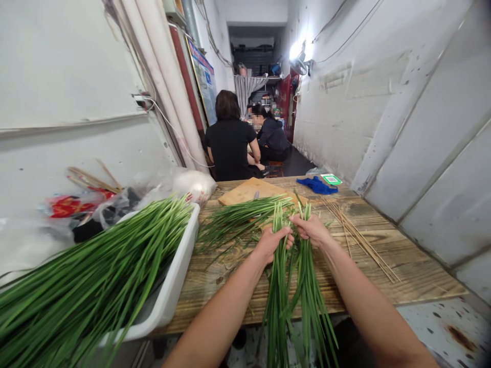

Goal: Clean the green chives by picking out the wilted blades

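Note:
My left hand (pixel 276 241) is closed round a bunch of garlic chives (pixel 279 291), pale stem ends up, leaves hanging over the table's front edge. Close beside it, my right hand (pixel 309 228) grips a second bunch of chives (pixel 309 291) that hangs the same way. The two bunches nearly touch lower down. Just beyond my hands, a loose pile of chives (pixel 238 217) lies on the wooden table (pixel 222 266), partly over a cutting board (pixel 245 190). What looks like a knife blade (pixel 256 194) shows on the board.
At the left, a white plastic tub (pixel 180 281) overflows with chives (pixel 115 260). Thin wooden skewers (pixel 364 240) lie on the table's right side. A blue cloth (pixel 316 185) and a QR-code card (pixel 331 179) lie at the far edge. Two people (pixel 232 138) sit beyond the table.

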A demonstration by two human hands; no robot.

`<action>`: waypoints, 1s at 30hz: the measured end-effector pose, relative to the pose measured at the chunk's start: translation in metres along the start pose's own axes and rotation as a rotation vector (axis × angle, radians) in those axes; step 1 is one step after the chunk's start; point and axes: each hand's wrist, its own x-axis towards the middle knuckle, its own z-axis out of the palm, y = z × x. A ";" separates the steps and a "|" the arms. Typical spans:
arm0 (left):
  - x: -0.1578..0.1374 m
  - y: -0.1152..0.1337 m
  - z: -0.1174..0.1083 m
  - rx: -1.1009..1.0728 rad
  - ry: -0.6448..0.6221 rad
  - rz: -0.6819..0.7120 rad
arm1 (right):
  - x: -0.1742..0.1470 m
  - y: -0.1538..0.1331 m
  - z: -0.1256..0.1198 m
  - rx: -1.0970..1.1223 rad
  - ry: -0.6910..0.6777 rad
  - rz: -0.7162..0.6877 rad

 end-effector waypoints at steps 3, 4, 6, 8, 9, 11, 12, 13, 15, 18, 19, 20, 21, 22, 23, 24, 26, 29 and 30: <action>0.000 -0.001 0.000 0.006 0.006 0.002 | 0.000 0.000 0.000 -0.023 0.002 0.001; 0.000 -0.001 0.000 0.007 0.007 0.000 | 0.000 -0.001 0.000 -0.020 -0.001 0.003; 0.000 0.000 0.000 0.011 0.012 -0.002 | -0.001 -0.002 0.001 -0.014 -0.001 -0.004; -0.001 0.000 0.001 0.017 0.016 -0.004 | -0.002 -0.003 0.002 -0.029 0.004 -0.020; -0.001 0.001 0.001 0.019 0.018 -0.005 | -0.003 -0.003 0.003 -0.044 0.009 -0.030; -0.002 0.002 0.001 0.013 0.015 -0.010 | -0.004 -0.003 0.005 -0.087 0.026 -0.049; -0.002 0.002 0.001 0.005 0.011 -0.018 | -0.004 -0.003 0.006 -0.114 0.040 -0.055; -0.002 0.003 0.001 -0.003 0.008 -0.027 | -0.004 -0.002 0.006 -0.144 0.057 -0.057; -0.001 0.004 0.000 -0.017 0.005 -0.050 | -0.003 -0.001 0.006 -0.209 0.081 -0.053; 0.000 0.005 -0.001 -0.022 0.015 -0.077 | 0.001 0.003 0.002 -0.332 0.140 -0.088; 0.000 0.005 -0.002 -0.021 0.019 -0.082 | 0.003 0.004 0.000 -0.385 0.183 -0.125; 0.001 0.005 -0.002 -0.020 0.019 -0.088 | 0.006 0.005 -0.002 -0.433 0.236 -0.166; 0.001 0.004 -0.003 -0.018 0.014 -0.092 | 0.008 0.005 -0.005 -0.460 0.292 -0.200; 0.001 0.004 -0.003 -0.018 0.005 -0.096 | 0.010 0.005 -0.008 -0.451 0.340 -0.214; 0.001 0.004 -0.004 -0.019 -0.005 -0.098 | 0.012 0.005 -0.010 -0.400 0.376 -0.205; 0.001 0.004 -0.004 -0.022 -0.017 -0.098 | 0.014 0.004 -0.013 -0.317 0.401 -0.182; 0.001 0.003 -0.005 -0.029 -0.036 -0.093 | 0.015 0.002 -0.017 -0.130 0.414 -0.123; 0.001 0.002 -0.006 -0.028 -0.044 -0.079 | 0.013 -0.002 -0.020 -0.012 0.350 -0.059; 0.001 0.002 -0.006 -0.025 -0.043 -0.074 | 0.012 -0.003 -0.021 -0.009 0.316 -0.032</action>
